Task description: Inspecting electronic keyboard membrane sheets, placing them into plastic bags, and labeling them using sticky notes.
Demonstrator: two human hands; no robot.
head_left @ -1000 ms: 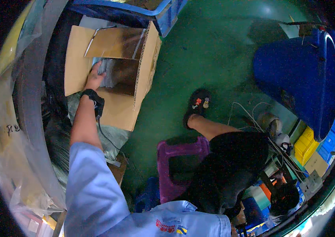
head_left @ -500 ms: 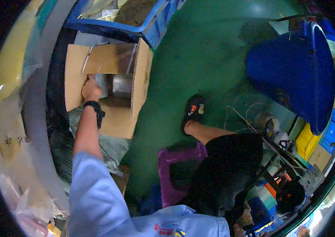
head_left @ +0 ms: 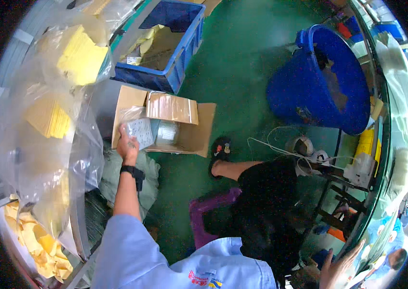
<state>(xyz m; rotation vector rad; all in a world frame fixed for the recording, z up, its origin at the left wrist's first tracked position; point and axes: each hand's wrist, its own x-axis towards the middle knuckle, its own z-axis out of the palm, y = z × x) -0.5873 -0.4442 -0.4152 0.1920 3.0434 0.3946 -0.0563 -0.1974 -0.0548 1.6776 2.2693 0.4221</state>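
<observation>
My left hand (head_left: pixel 129 146), with a black watch at the wrist, grips a flat, clear plastic-wrapped pack (head_left: pixel 142 132). Rows of small dark marks show on its pale face. It is at the left side of an open cardboard box (head_left: pixel 203 129), whose flaps stand apart. Inside the box another clear-wrapped pack (head_left: pixel 168 131) is visible. At the lower right, my right hand (head_left: pixel 341 266) has its fingers apart at the edge of a worktable (head_left: pixel 376 204); it holds nothing that I can see.
Beyond the box stands a blue crate (head_left: pixel 184 60) with yellow and brown material inside. A large blue bin (head_left: pixel 290 91) is on the right, above loose white cords (head_left: pixel 281 150). Plastic bags of yellow sheets (head_left: pixel 50 118) line the left. A purple stool (head_left: pixel 199 224) stands near my leg.
My left hand, which was reaching inside the box, now has the wrapped pack up at its opening. The view has shifted, and my right hand has come into sight.
</observation>
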